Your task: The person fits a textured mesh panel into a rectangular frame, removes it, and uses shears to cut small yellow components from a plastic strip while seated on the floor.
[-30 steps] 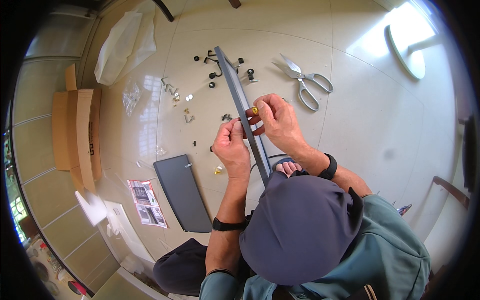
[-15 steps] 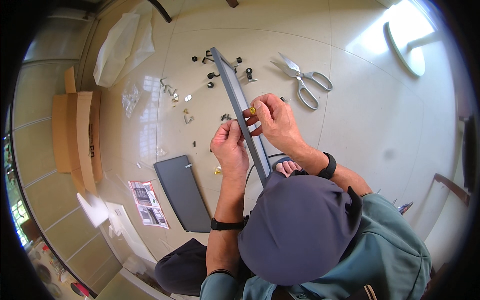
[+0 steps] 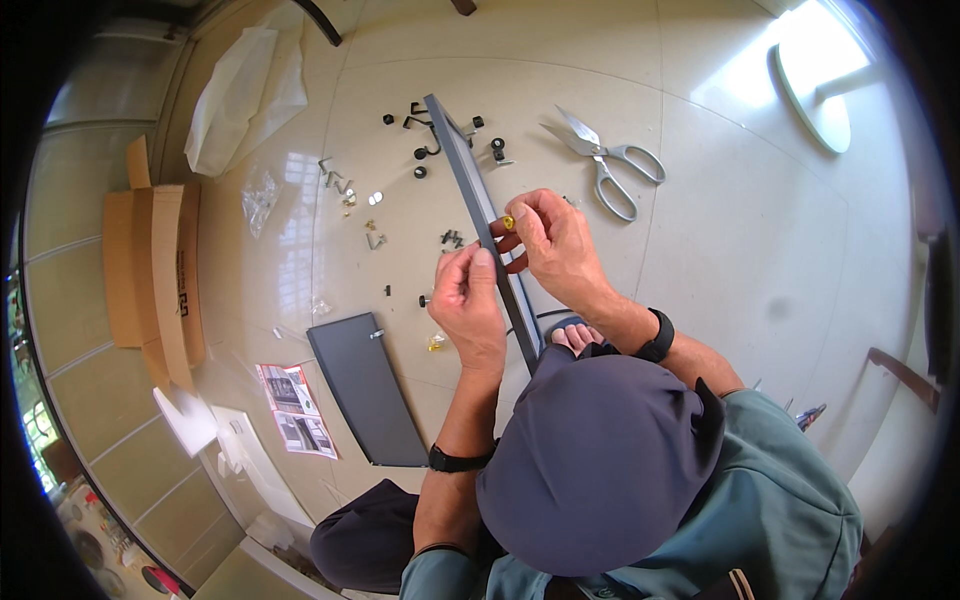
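A long dark grey panel [image 3: 462, 170] with a rim stands on its edge in front of me. My left hand [image 3: 468, 305] is closed, thumb and fingertips pressed together against the panel's left side. Whatever is in that pinch is hidden. On the panel's other side, my right hand [image 3: 560, 245] pinches a small shiny yellow piece [image 3: 508, 222] between thumb and fingers. Some of its lower fingers reach to the panel's edge. Small dark fittings [image 3: 452, 238] lie on the floor just left of the panel.
Scissors [image 3: 600, 155] lie open on the right. Black round parts [image 3: 420, 172], metal brackets [image 3: 335, 175] and plastic bags [image 3: 260, 200] are scattered about the floor. Another grey panel [image 3: 365, 390] lies left beside a printed leaflet [image 3: 297, 410]. An open cardboard box [image 3: 150, 270] stands far left.
My left hand has shifted a little to the right along with its forearm. The upright panel has moved slightly right too. My right hand still pinches the yellow piece.
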The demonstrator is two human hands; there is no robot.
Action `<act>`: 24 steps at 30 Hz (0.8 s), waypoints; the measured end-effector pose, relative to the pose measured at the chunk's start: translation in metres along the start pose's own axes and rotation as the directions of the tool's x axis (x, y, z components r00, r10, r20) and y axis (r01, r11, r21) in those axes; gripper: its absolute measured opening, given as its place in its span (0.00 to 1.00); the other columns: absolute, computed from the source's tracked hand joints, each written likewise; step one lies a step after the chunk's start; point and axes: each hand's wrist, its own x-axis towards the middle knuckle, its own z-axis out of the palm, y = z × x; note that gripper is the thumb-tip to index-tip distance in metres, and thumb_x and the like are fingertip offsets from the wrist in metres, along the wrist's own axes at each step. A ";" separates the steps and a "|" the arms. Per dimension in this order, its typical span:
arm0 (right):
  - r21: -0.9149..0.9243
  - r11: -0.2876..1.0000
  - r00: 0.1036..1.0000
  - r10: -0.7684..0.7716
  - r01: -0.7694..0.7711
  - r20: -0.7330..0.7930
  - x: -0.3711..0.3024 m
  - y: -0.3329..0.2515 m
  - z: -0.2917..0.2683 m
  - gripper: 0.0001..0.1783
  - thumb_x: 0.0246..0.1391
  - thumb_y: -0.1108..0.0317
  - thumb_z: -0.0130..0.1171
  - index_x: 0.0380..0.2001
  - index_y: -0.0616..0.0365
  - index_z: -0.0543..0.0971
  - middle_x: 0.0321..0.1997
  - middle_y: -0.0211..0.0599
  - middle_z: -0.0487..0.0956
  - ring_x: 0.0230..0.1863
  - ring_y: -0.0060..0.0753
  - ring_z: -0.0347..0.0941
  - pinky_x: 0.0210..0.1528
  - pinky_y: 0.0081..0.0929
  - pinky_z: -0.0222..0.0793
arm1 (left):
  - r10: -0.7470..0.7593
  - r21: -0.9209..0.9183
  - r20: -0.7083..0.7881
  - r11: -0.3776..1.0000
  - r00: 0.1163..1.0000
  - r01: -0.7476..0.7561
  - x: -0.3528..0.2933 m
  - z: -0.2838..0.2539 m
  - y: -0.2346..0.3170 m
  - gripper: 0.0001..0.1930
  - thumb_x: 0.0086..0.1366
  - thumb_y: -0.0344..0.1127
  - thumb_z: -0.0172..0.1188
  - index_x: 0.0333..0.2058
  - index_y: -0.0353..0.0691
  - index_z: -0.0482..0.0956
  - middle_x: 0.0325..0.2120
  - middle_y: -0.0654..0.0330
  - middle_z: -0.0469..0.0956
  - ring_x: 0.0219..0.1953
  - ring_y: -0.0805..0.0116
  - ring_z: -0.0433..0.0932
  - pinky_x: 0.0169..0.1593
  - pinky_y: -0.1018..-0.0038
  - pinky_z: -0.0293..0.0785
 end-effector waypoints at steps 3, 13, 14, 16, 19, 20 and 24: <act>-0.034 0.999 1.000 0.007 -0.007 -0.011 0.001 0.002 0.000 0.14 0.67 0.66 0.48 0.41 0.70 0.72 0.35 0.45 0.81 0.34 0.32 0.82 0.32 0.30 0.83 | 0.149 0.156 -0.012 0.977 0.989 -0.145 -0.008 0.008 0.011 0.12 0.61 0.22 0.61 0.45 0.29 0.80 0.40 0.61 0.78 0.33 0.75 0.77 0.35 0.79 0.75; 0.066 0.998 0.998 -0.025 0.021 0.056 0.002 0.014 -0.002 0.17 0.64 0.61 0.57 0.44 0.67 0.75 0.37 0.40 0.82 0.35 0.26 0.80 0.32 0.23 0.78 | 0.122 0.187 -0.120 0.977 0.985 -0.098 -0.011 0.016 0.014 0.15 0.56 0.19 0.61 0.44 0.30 0.81 0.35 0.62 0.75 0.29 0.77 0.77 0.33 0.79 0.75; 0.087 0.996 0.996 -0.031 0.024 0.080 0.003 0.017 -0.006 0.18 0.64 0.59 0.58 0.45 0.66 0.75 0.39 0.40 0.82 0.34 0.26 0.79 0.32 0.23 0.78 | 0.109 0.179 -0.122 0.980 0.986 -0.087 -0.011 0.016 0.014 0.15 0.56 0.19 0.61 0.43 0.29 0.81 0.34 0.63 0.75 0.28 0.77 0.76 0.33 0.79 0.75; 0.029 0.999 0.997 -0.020 0.018 0.077 0.004 0.026 -0.015 0.18 0.63 0.58 0.59 0.45 0.65 0.76 0.39 0.37 0.81 0.32 0.24 0.77 0.31 0.22 0.77 | 0.095 0.169 -0.125 0.983 0.988 -0.073 -0.011 0.015 0.013 0.14 0.56 0.20 0.61 0.43 0.29 0.81 0.33 0.64 0.75 0.28 0.78 0.76 0.33 0.79 0.74; 0.029 0.998 0.993 0.052 -0.055 0.104 0.002 0.026 -0.029 0.18 0.61 0.60 0.62 0.45 0.64 0.77 0.38 0.34 0.80 0.31 0.21 0.75 0.30 0.20 0.74 | 0.067 0.152 -0.125 0.987 0.990 -0.048 -0.009 0.013 0.009 0.15 0.55 0.21 0.61 0.43 0.27 0.80 0.32 0.65 0.75 0.29 0.79 0.76 0.33 0.81 0.73; 0.087 0.988 0.984 0.111 -0.124 0.138 0.002 0.025 -0.031 0.17 0.60 0.62 0.63 0.44 0.64 0.77 0.37 0.32 0.80 0.31 0.20 0.74 0.30 0.19 0.72 | 0.055 0.145 -0.120 0.989 0.991 -0.037 -0.009 0.012 0.007 0.15 0.55 0.21 0.62 0.43 0.27 0.80 0.31 0.65 0.75 0.29 0.80 0.75 0.33 0.81 0.73; 0.185 0.978 0.982 0.062 -0.095 0.180 0.002 0.031 -0.034 0.16 0.58 0.66 0.65 0.45 0.64 0.77 0.38 0.33 0.80 0.32 0.21 0.74 0.32 0.20 0.74 | 0.062 0.128 -0.121 0.991 0.991 -0.046 -0.010 0.015 0.010 0.15 0.55 0.21 0.62 0.43 0.26 0.80 0.31 0.65 0.76 0.29 0.80 0.75 0.33 0.82 0.72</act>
